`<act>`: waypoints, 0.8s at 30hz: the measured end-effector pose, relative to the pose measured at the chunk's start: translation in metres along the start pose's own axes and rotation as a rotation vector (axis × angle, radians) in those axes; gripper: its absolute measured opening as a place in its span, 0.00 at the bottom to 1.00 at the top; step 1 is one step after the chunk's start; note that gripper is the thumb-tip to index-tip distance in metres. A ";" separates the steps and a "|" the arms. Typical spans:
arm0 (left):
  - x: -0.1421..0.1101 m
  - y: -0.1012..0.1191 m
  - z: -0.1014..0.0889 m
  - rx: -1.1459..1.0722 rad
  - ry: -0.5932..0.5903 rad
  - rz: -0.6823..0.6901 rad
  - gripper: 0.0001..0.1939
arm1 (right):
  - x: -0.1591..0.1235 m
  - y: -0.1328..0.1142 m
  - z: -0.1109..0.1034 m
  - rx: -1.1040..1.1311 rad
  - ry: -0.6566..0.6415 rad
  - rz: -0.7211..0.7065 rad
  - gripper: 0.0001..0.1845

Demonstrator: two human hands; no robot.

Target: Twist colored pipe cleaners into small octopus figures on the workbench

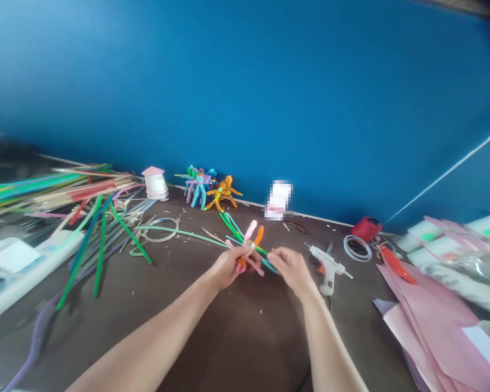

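Observation:
My left hand (228,267) grips a bunch of fuzzy pipe cleaners near the middle of the dark brown table (237,332). A pink pipe cleaner (250,231) and an orange one (258,236) stick up from that grip. Green and blue pipe cleaners (233,226) run back from it towards the wall. My right hand (289,269) pinches the bunch from the other side, though its fingers hide the exact hold. Just right of that hand lies a white hot glue gun (328,267).
Pipe-cleaner figures (208,190) stand against the blue wall (245,81), beside a pink-topped paper cup (155,183). Long green pipe cleaners and strips (100,239) lie at left. Wire rings (357,248), a red spool (366,228) and pink paper sheets (436,332) lie at right.

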State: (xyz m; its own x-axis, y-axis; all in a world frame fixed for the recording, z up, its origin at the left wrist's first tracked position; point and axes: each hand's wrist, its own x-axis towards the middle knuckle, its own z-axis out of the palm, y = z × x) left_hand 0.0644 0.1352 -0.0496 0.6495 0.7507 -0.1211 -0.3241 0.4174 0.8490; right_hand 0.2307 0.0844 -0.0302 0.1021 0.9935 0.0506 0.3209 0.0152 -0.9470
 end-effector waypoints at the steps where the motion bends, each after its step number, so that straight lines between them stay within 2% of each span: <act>1: -0.002 0.001 0.000 0.084 -0.064 -0.033 0.17 | 0.000 0.001 -0.004 0.076 0.061 -0.007 0.18; 2: -0.004 0.003 0.001 0.170 -0.125 -0.074 0.17 | -0.001 0.002 -0.006 0.160 0.082 -0.009 0.20; 4: -0.008 0.007 0.002 0.312 -0.218 -0.145 0.18 | -0.002 0.002 -0.007 0.301 -0.003 0.009 0.24; 6: -0.013 0.011 0.002 0.382 -0.283 -0.184 0.17 | -0.004 0.001 -0.002 0.371 -0.110 0.035 0.22; 8: -0.015 0.013 -0.001 0.367 -0.302 -0.162 0.19 | -0.004 0.001 0.005 0.435 -0.121 0.058 0.17; 12: -0.010 0.012 -0.012 -0.057 -0.206 0.013 0.30 | -0.001 0.006 0.012 0.595 0.033 0.140 0.14; 15: -0.004 0.009 -0.015 -0.268 -0.111 0.131 0.29 | 0.000 0.009 0.015 0.586 0.054 0.183 0.12; 17: -0.002 0.006 -0.011 -0.248 -0.066 0.198 0.22 | -0.001 0.007 0.019 0.551 0.031 0.188 0.11; 20: -0.001 0.001 -0.003 -0.096 0.016 0.297 0.15 | -0.004 0.002 0.026 0.504 0.006 0.191 0.12; 24: -0.001 -0.001 0.003 0.010 0.092 0.328 0.08 | -0.008 -0.003 0.033 0.444 -0.030 0.187 0.12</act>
State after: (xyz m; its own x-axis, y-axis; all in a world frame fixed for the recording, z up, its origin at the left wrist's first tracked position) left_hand 0.0662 0.1319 -0.0491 0.4469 0.8874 0.1135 -0.4987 0.1417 0.8551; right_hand 0.1974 0.0804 -0.0380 0.0900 0.9865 -0.1369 -0.1343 -0.1241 -0.9831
